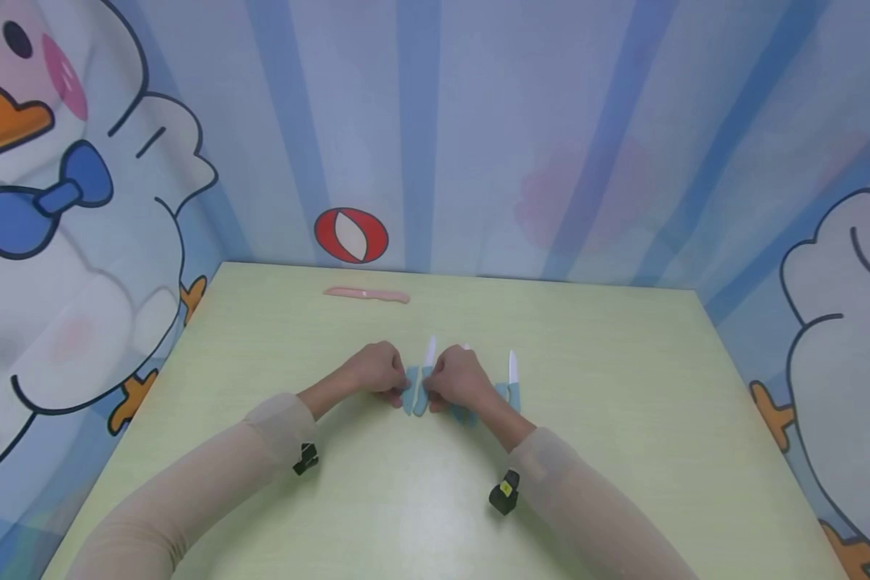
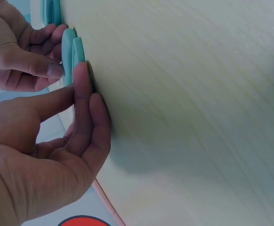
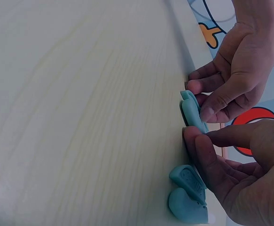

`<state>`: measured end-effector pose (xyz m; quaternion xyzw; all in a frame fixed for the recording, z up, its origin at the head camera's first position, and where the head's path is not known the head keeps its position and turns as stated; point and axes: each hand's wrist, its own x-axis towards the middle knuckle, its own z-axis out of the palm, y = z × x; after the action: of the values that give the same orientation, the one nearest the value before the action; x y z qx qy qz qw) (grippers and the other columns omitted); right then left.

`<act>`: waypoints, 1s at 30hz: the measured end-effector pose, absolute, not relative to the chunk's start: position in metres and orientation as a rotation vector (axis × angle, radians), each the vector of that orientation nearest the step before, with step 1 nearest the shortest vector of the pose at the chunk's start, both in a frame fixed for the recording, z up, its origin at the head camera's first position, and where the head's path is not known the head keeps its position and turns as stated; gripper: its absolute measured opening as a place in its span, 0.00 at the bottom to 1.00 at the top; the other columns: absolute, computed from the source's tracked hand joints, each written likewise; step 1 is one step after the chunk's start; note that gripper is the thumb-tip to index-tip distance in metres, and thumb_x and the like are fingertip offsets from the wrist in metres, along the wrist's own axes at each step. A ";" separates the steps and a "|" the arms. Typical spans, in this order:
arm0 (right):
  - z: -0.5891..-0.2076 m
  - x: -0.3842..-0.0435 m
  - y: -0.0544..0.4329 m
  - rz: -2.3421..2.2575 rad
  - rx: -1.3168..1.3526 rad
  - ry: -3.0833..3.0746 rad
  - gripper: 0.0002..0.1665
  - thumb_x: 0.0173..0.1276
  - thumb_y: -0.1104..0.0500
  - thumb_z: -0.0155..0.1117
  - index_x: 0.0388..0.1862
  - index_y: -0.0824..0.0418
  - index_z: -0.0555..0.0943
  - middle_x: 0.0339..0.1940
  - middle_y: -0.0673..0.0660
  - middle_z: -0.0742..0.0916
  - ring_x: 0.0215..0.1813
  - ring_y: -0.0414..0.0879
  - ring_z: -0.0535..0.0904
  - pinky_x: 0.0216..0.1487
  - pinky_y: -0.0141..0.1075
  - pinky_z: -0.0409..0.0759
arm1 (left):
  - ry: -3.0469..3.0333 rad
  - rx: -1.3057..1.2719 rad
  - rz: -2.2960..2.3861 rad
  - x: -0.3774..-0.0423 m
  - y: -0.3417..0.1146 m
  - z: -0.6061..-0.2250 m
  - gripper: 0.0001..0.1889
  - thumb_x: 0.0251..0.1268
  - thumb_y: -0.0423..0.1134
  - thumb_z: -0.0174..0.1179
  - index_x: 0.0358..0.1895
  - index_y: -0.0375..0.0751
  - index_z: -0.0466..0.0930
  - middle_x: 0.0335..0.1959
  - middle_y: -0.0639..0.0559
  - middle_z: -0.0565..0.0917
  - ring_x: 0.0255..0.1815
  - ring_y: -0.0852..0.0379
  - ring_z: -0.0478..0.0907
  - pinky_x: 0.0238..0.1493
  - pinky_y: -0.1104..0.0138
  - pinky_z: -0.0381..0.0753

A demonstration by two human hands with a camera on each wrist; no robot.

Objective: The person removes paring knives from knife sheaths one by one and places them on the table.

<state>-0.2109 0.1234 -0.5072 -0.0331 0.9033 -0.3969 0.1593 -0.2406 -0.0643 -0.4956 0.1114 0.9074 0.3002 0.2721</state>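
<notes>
A small knife with a teal handle (image 1: 420,399) and a white blade (image 1: 431,350) lies between my hands, blade pointing away from me. Along its left side is a slim teal sheath (image 1: 409,395). My left hand (image 1: 377,370) pinches the sheath between thumb and fingers; in the left wrist view its fingertips are on the thinner teal piece (image 2: 79,51). With thumb and fingertips, my right hand (image 1: 457,377) pinches the knife's handle, seen in the right wrist view as the rounded teal piece (image 3: 191,112). My fingers partly hide both pieces.
Under my right wrist lies another teal knife (image 1: 464,415), partly covered. Farther right is a third teal knife (image 1: 515,391) with a teal piece beside it. A pink knife (image 1: 368,295) lies near the back edge of the pale table (image 1: 623,403). Printed curtains stand behind.
</notes>
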 end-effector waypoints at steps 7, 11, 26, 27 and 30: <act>-0.506 -0.211 0.123 -1.120 -0.108 2.593 0.15 0.69 0.64 0.68 0.21 0.65 0.84 0.16 0.55 0.87 0.21 0.47 0.88 0.22 0.30 0.75 | 2.435 0.303 0.843 -0.239 -0.066 -0.497 0.06 0.74 0.34 0.65 0.36 0.37 0.84 0.25 0.49 0.88 0.26 0.56 0.87 0.28 0.71 0.76; -0.503 -0.212 0.125 -1.092 -0.172 2.621 0.15 0.71 0.63 0.69 0.22 0.65 0.85 0.16 0.55 0.88 0.21 0.47 0.88 0.23 0.31 0.76 | 2.430 0.311 0.831 -0.239 -0.068 -0.494 0.06 0.74 0.35 0.65 0.37 0.37 0.84 0.25 0.49 0.88 0.27 0.55 0.87 0.30 0.70 0.76; -0.468 -0.228 0.139 -0.995 -0.154 2.688 0.13 0.76 0.55 0.70 0.39 0.65 0.87 0.23 0.53 0.89 0.23 0.43 0.88 0.38 0.38 0.88 | 2.653 0.307 0.764 -0.256 -0.086 -0.467 0.13 0.74 0.46 0.68 0.47 0.38 0.86 0.32 0.51 0.88 0.32 0.56 0.87 0.40 0.61 0.83; -0.467 -0.228 0.139 -0.997 -0.162 2.690 0.13 0.76 0.55 0.70 0.39 0.65 0.87 0.23 0.53 0.89 0.23 0.43 0.88 0.38 0.38 0.88 | 2.689 0.310 0.732 -0.256 -0.087 -0.467 0.14 0.74 0.47 0.68 0.48 0.38 0.86 0.31 0.51 0.88 0.31 0.56 0.87 0.39 0.61 0.82; -0.463 -0.227 0.140 -1.010 -0.192 2.696 0.12 0.76 0.56 0.70 0.39 0.66 0.87 0.23 0.54 0.89 0.23 0.44 0.88 0.38 0.38 0.88 | 2.805 0.314 0.632 -0.258 -0.092 -0.470 0.17 0.73 0.49 0.69 0.52 0.39 0.85 0.30 0.52 0.87 0.29 0.56 0.84 0.36 0.61 0.81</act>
<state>-0.2269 0.1396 -0.4634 -0.0660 0.9268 -0.3470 0.1277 -0.2577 -0.0919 -0.4698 0.1077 0.9622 0.2168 0.1245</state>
